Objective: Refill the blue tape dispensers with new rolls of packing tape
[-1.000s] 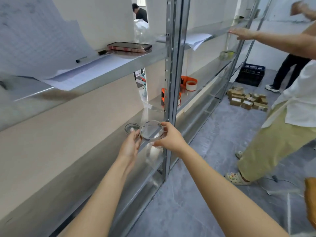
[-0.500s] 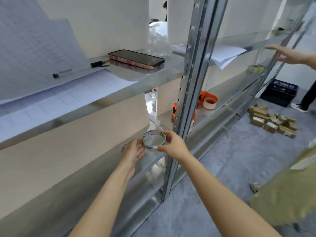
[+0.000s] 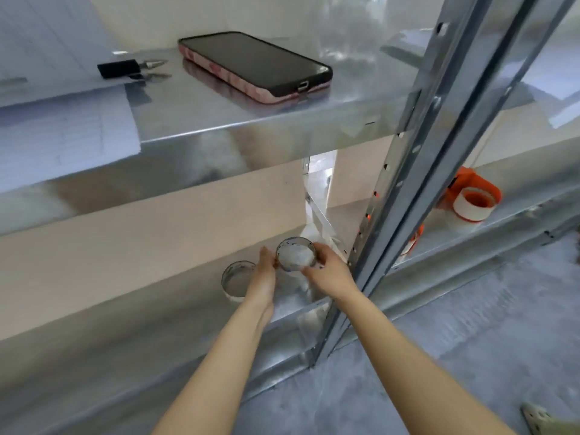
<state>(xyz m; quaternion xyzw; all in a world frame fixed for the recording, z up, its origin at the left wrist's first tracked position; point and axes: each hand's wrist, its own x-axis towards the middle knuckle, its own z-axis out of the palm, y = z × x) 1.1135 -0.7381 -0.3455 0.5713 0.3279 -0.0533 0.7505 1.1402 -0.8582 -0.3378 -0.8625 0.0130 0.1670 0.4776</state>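
Note:
A clear roll of packing tape (image 3: pixel 295 254) is held a little above the lower metal shelf (image 3: pixel 175 312), pinched between both hands. My right hand (image 3: pixel 326 271) grips its right rim. My left hand (image 3: pixel 265 279) presses fingertips against its left rim. A second clear tape roll (image 3: pixel 237 279) lies flat on the shelf, just left of my left hand. Beyond the upright post, an orange tape dispenser (image 3: pixel 470 196) with a white roll sits on the neighbouring shelf. No blue dispenser is in view.
A slanted metal upright post (image 3: pixel 417 171) stands right of my hands. The upper shelf (image 3: pixel 251 120) carries a phone (image 3: pixel 254 65), a black binder clip (image 3: pixel 120 69) and paper sheets (image 3: pixel 59 127). Grey floor (image 3: pixel 455 324) lies lower right.
The view has closed in on the shelves and the other person has dropped out of sight. Both hands keep the same roll; the second roll now shows fully beside my left hand.

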